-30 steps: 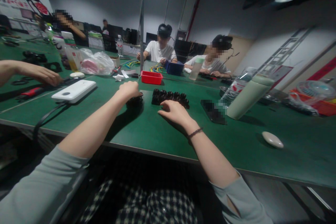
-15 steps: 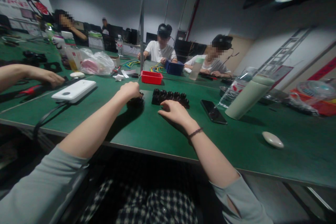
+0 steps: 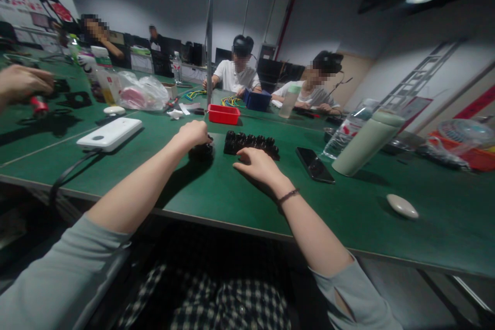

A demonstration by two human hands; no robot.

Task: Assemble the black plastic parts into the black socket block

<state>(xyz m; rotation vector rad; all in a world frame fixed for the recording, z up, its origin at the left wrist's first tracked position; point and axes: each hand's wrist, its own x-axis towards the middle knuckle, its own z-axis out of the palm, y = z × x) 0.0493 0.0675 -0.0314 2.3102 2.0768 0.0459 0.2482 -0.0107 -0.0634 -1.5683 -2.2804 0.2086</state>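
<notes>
My left hand (image 3: 192, 134) is closed in a pinch, fingertips down on a small black part at the top of a dark cluster of black parts (image 3: 201, 153). Its fingers partly cover the part, so its exact kind cannot be told. Just to the right stands a black holder with several glossy black rounded pieces in rows (image 3: 249, 142). My right hand (image 3: 258, 163) lies against the near side of that holder, thumb apart from the fingers. Nothing shows between them.
A red tray (image 3: 223, 114) stands behind the black parts. On the right are a phone (image 3: 314, 164), a green flask (image 3: 367, 143) and a pale oval object (image 3: 402, 206). A white power bank (image 3: 110, 134) with a cable lies left. Another person's hand (image 3: 25, 82) works at far left.
At far left, the other person's hand has lifted and moved left with a red-and-black object. My left hand has shifted very slightly right; my right hand stays put.
</notes>
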